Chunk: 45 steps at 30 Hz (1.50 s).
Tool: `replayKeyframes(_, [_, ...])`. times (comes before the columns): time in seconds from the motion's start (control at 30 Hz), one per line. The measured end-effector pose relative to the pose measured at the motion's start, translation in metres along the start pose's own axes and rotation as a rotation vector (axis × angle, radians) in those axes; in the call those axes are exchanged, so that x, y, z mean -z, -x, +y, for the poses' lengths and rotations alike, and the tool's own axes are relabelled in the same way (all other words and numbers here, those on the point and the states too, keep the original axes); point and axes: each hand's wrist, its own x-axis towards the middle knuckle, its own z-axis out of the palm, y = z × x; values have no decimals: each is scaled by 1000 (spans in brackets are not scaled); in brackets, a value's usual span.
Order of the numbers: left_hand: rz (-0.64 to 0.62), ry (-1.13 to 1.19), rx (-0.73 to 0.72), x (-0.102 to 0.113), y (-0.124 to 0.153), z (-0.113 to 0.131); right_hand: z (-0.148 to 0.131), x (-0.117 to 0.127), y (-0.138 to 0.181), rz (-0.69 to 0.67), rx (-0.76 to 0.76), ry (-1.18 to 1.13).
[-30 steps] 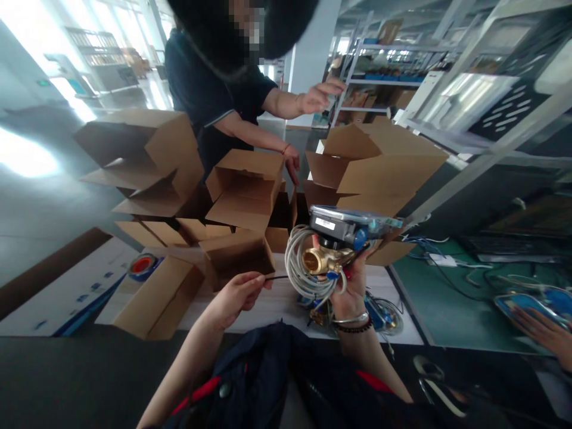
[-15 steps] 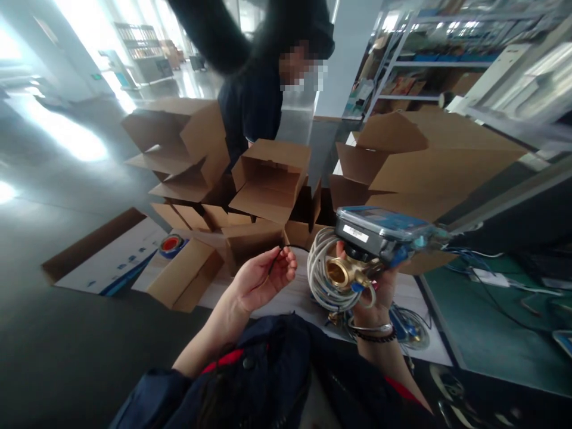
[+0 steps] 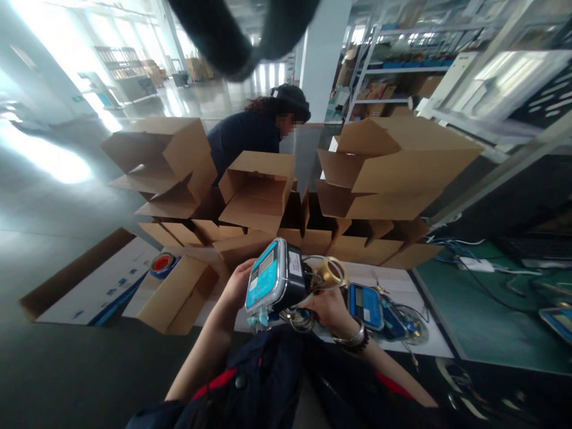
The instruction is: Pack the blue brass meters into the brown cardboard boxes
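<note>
Meter (image 3: 272, 280) has turned since the previous frame: its blue display face now points leftward, and the unit sits nearer the person's body. Right hand (image 3: 331, 310) is closed on the meter's lower body, beside the brass fitting (image 3: 329, 273). Left hand (image 3: 236, 289) rests against the meter's far left edge; its fingers are hidden behind the housing, so cannot tell how far they close. Grey cable (image 3: 300, 320) is bunched beneath the meter. Just right of the right hand, a second blue meter (image 3: 365, 307) lies on the white surface (image 3: 402, 281). Tape roll (image 3: 161, 265) sits beside a small carton (image 3: 172, 298) at left. Open cartons (image 3: 257, 199) stand stacked beyond the hands. Behind these, a co-worker (image 3: 245, 136) bends lower than before. Green worktop (image 3: 491, 316) adjoins at right.
</note>
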Motion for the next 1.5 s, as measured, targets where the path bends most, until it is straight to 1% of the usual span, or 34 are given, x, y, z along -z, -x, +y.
replayKeyframes(0.07, [433,-388,-41,19,-14,-13,-1,-5,-6,-13,-7,-38])
replayKeyframes(0.1, [603,-587,-21,29,-21,-20,-1,-7,-9,-11,-20,-62])
replayKeyframes(0.13, [685,-751,28,39,-27,-26,0,-10,-12,-11,-34,-79])
replayKeyframes(0.17, [680,-870,95,48,-32,-32,1,-13,-16,-12,-42,-87])
replayKeyframes(0.23, [525,-972,209,62,-37,-41,6,-18,-24,-20,-37,-77])
replayKeyframes(0.27, [446,-981,228,66,-37,-44,11,-20,-29,-26,-30,-68])
replayKeyframes(0.3, [397,-978,227,69,-37,-46,16,-22,-34,-32,-29,-60])
replayKeyframes(0.37, [339,-974,209,70,-32,-47,29,-24,-44,-65,-58,-19])
replayKeyframes(0.4, [307,-974,203,69,-29,-48,37,-25,-49,-104,-74,40])
replayKeyframes(0.47, [243,-970,196,66,-21,-50,51,-27,-57,-209,-78,263])
replayKeyframes(0.57, [142,-951,164,60,-10,-56,72,-28,-63,-341,-12,762])
replayKeyframes(0.6, [116,-941,149,58,-7,-59,80,-29,-63,-386,-16,935])
replayKeyframes(0.67, [83,-924,122,54,-3,-65,96,-32,-61,-491,-91,1236])
replayKeyframes(0.7, [78,-920,115,52,-2,-68,106,-34,-59,-541,-150,1344])
replayKeyframes(0.77, [87,-921,111,46,-1,-73,125,-40,-54,-605,-247,1465])
replayKeyframes(0.83, [106,-921,120,40,-2,-76,141,-46,-48,-626,-296,1487])
replayKeyframes(0.9, [129,-916,137,35,-2,-78,148,-50,-43,-652,-301,1478])
replayKeyframes(0.97, [145,-907,152,33,-3,-79,145,-47,-36,-671,-244,1437])
replayKeyframes(1.03, [148,-891,167,34,-4,-80,134,-36,-30,-633,-152,1433])
replayKeyframes(1.07, [145,-879,176,35,-4,-80,128,-28,-26,-611,-153,1468])
replayKeyframes(1.13, [138,-848,205,41,-7,-81,119,-8,-21,-604,-262,1567])
replayKeyframes(1.2, [143,-813,232,48,-12,-81,117,9,-17,-669,-416,1619])
replayKeyframes(1.23, [161,-788,229,51,-15,-81,117,15,-17,-709,-453,1612])
replayKeyframes(1.3, [236,-733,166,54,-22,-79,120,20,-17,-751,-464,1587])
replayKeyframes(1.4, [388,-703,-14,52,-30,-76,119,13,-23,-731,-440,1571])
replayKeyframes(1.47, [486,-720,-96,46,-34,-76,117,4,-30,-688,-368,1555])
replayKeyframes(1.5, [544,-718,-120,42,-35,-77,117,0,-35,-682,-291,1536])
